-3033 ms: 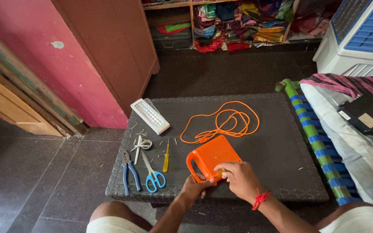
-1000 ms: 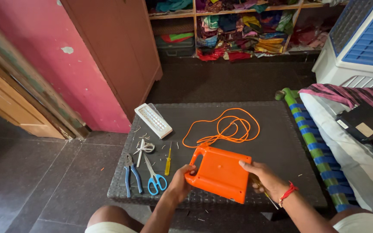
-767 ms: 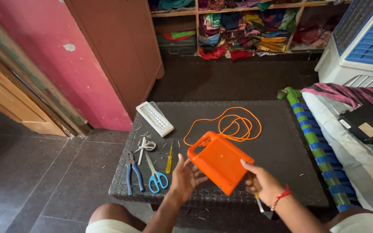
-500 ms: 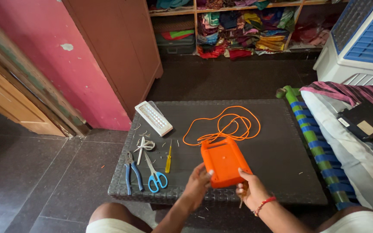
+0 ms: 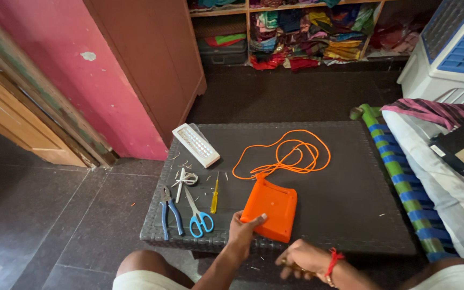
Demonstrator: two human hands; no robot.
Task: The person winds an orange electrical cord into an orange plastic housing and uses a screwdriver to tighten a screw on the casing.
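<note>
An orange flat box (image 5: pixel 270 208) with an orange cord (image 5: pixel 285 156) coiled behind it lies on the dark wicker table (image 5: pixel 350 204). My left hand (image 5: pixel 241 232) grips the box's near left corner, thumb on top. Off the table's front edge, my right hand (image 5: pixel 302 259), a red thread on its wrist, hangs low with fingers curled; something small and thin may be in it, but I cannot tell. The cord runs from the box's far corner into loops toward the table's back.
Left of the box lie a yellow screwdriver (image 5: pixel 215 195), blue-handled scissors (image 5: pixel 197 215), blue-handled pliers (image 5: pixel 169 210), a white wire bundle (image 5: pixel 185 178) and a white lamp unit (image 5: pixel 195 145). A striped cot with bedding (image 5: pixel 430 177) borders the right. Shelves of cloth (image 5: pixel 307 27) stand behind.
The orange box, held up and turned in both hands earlier, now rests flat on the table. My right hand has let go of it and dropped below the table's edge.
</note>
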